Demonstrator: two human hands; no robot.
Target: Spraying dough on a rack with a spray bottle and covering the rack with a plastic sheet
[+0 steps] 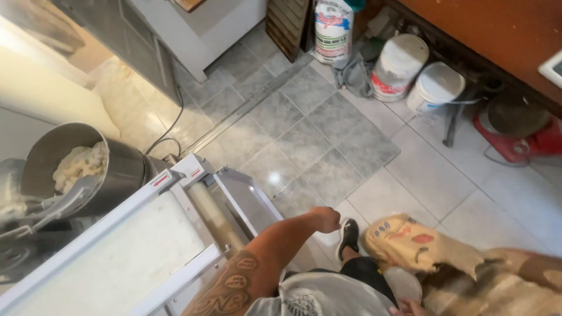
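Observation:
My left hand (325, 219) is closed in a fist at the end of my tattooed forearm. It hangs over the tiled floor, just right of the metal end frame (249, 196) of a dough sheeter, with nothing visible in it. Only the fingers of my right hand (410, 307) show at the bottom edge. They lie against a white round container (403, 284), and the grip is hidden. An opened brown paper sack (410, 240) slumps right beside it. My black shoe (349, 234) stands between the sack and the machine.
The sheeter's white belt (117, 257) and roller (213, 219) fill the lower left. A steel mixer bowl (126, 169) holding dough (79, 167) stands behind it. Two white buckets (398, 67) (436, 88), a white sack (332, 29) and a red appliance (515, 137) line the far wall under a counter.

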